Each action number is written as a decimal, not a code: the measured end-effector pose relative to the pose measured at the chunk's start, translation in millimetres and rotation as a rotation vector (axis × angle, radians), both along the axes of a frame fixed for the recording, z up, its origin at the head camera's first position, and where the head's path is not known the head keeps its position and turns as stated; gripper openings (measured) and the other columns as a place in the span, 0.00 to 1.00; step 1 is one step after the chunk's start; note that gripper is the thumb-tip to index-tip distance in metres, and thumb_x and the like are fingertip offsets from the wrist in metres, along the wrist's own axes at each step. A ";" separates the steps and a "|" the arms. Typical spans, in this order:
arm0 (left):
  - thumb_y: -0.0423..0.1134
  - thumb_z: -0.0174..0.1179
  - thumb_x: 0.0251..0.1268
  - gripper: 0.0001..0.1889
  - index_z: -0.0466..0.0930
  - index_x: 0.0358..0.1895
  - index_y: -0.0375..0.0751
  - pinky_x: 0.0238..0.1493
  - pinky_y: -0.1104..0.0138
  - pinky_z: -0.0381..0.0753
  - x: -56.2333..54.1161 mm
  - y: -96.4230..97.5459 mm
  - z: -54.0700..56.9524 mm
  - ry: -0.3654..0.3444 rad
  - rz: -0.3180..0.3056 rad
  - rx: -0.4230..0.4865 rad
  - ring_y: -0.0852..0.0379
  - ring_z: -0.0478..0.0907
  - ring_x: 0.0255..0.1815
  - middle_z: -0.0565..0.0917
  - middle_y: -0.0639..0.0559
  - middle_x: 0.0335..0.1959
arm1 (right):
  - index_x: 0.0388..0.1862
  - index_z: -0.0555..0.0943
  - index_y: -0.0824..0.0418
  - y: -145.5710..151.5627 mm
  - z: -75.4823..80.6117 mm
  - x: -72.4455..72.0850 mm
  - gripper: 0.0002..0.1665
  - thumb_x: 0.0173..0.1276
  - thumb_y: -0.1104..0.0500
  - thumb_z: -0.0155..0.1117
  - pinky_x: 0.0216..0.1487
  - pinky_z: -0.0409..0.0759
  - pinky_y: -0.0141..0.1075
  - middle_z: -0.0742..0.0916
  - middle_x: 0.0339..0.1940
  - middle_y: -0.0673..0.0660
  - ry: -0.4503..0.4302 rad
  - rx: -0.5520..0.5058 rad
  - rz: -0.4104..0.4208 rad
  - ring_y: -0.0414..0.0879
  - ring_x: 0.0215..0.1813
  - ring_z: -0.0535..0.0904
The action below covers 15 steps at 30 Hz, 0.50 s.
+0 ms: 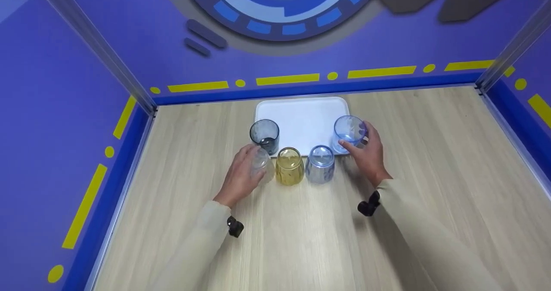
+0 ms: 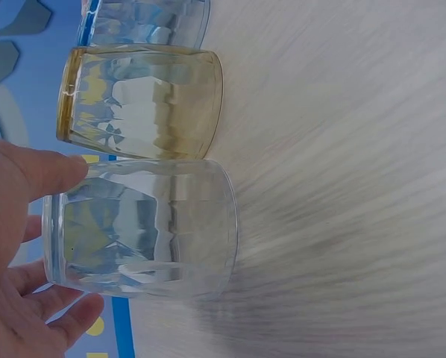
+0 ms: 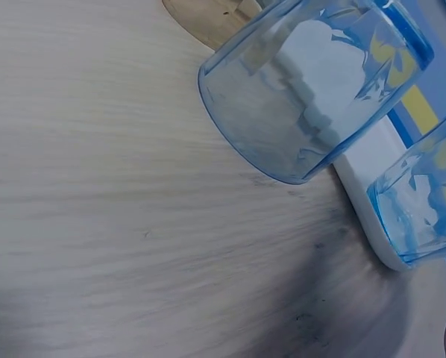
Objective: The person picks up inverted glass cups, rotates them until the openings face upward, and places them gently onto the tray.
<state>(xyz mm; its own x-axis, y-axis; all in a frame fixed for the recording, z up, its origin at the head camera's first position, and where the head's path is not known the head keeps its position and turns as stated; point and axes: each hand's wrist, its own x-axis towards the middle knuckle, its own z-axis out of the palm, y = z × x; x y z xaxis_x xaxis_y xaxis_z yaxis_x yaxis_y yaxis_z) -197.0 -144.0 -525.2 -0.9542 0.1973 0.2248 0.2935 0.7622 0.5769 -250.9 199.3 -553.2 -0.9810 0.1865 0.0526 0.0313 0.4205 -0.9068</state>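
An upside-down clear glass (image 2: pixel 141 231) stands on the table, with my left hand (image 1: pixel 240 174) around its upper end. In the left wrist view the thumb lies along one side of it and the fingers along the other. My right hand (image 1: pixel 366 153) grips an upright blue glass (image 1: pixel 344 131) at the tray's front right corner, thumb in front and fingers partly hidden behind. A dark grey glass (image 1: pixel 264 132) is upright at the tray's front left corner. Between the hands, an amber glass (image 1: pixel 289 166) and a pale blue glass (image 1: pixel 320 164) stand upside down side by side.
A white rectangular tray (image 1: pixel 303 119) lies behind the row of glasses, near the back wall (image 1: pixel 292 63). The wooden table (image 1: pixel 275 239) is bordered by blue-purple panels with yellow marks. A side wall (image 1: pixel 56 153) rises on the left.
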 end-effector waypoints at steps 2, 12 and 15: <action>0.38 0.68 0.57 0.33 0.68 0.67 0.39 0.70 0.54 0.66 -0.1 -0.1 -0.1 0.002 -0.004 0.000 0.44 0.67 0.69 0.69 0.42 0.67 | 0.77 0.52 0.58 -0.2 -1.2 -0.6 0.57 0.57 0.45 0.73 0.72 0.66 0.46 0.65 0.74 0.61 0.015 -0.004 0.002 0.55 0.74 0.62; 0.36 0.67 0.58 0.32 0.68 0.67 0.40 0.69 0.53 0.67 -1.6 0.1 -1.2 0.035 -0.024 -0.008 0.44 0.68 0.67 0.70 0.42 0.65 | 0.78 0.48 0.56 -4.7 -0.3 -2.1 0.59 0.58 0.38 0.69 0.73 0.64 0.48 0.62 0.75 0.60 -0.040 0.029 0.016 0.54 0.74 0.61; 0.36 0.67 0.59 0.32 0.68 0.67 0.41 0.68 0.52 0.68 -1.0 0.5 -0.8 0.047 -0.033 -0.007 0.44 0.69 0.67 0.71 0.42 0.65 | 0.79 0.47 0.56 -5.8 0.4 -2.2 0.60 0.58 0.37 0.68 0.74 0.63 0.48 0.61 0.76 0.60 -0.053 0.039 0.016 0.54 0.74 0.59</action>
<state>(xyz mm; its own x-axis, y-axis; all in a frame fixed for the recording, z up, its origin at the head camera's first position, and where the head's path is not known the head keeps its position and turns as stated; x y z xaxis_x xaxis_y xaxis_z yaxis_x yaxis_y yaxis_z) -198.0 -143.5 -526.0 -0.9356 0.2297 0.2681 0.3450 0.7556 0.5568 -253.1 193.5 -552.8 -0.9855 0.1694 0.0078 0.0714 0.4562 -0.8870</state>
